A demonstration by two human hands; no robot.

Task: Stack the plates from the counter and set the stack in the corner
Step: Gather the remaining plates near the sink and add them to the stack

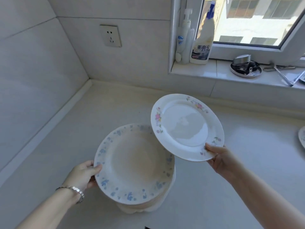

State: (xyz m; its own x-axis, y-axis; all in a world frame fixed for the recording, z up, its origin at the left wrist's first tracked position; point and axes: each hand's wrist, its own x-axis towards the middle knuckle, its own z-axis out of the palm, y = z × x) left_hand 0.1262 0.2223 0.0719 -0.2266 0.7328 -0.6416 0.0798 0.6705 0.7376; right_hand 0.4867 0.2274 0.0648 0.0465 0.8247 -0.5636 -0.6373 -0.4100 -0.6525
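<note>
A stack of plates topped by a white plate with a blue flower rim is held above the pale counter. My left hand grips its left edge, thumb on the rim. My right hand pinches the near rim of a smaller white plate with pink flowers, held tilted in the air above the stack's right side. The counter's corner lies at the back left.
A wall socket is above the corner. On the window sill stand a pump bottle, a cleaner bottle, a metal dish and tongs. Another plate's edge shows at the far right.
</note>
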